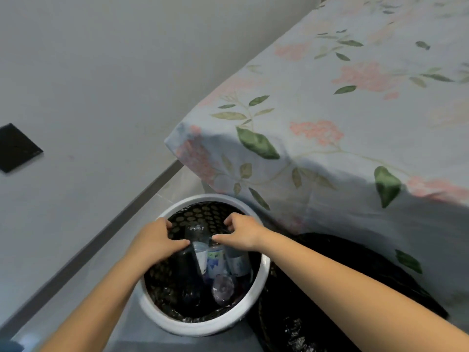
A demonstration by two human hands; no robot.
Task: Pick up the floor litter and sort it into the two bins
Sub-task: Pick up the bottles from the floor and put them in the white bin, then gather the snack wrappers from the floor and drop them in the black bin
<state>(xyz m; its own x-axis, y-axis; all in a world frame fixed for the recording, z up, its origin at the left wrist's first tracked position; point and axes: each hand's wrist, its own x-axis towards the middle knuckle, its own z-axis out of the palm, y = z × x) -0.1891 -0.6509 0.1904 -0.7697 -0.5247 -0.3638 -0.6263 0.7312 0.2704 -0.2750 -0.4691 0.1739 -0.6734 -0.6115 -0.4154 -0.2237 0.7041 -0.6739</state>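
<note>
A white round bin [261,278] with a black perforated liner stands on the floor against the wall. Inside lie several clear plastic bottles [200,250] and a can with a blue-and-white label [215,262]. Both hands reach into the bin from above. My left hand [157,240] has its fingers curled over the bin's left inner side, thumb against the top of a bottle. My right hand [241,233] is curled over the same bottle from the right. To the right, half under the bed, sits a second bin lined with a black bag [330,288].
A bed with a floral sheet [342,118] overhangs the bins on the right. The white wall with a grey skirting board [114,224] runs on the left, and a black square plate [17,148] is fixed to it. Grey floor [132,334] lies in front of the white bin.
</note>
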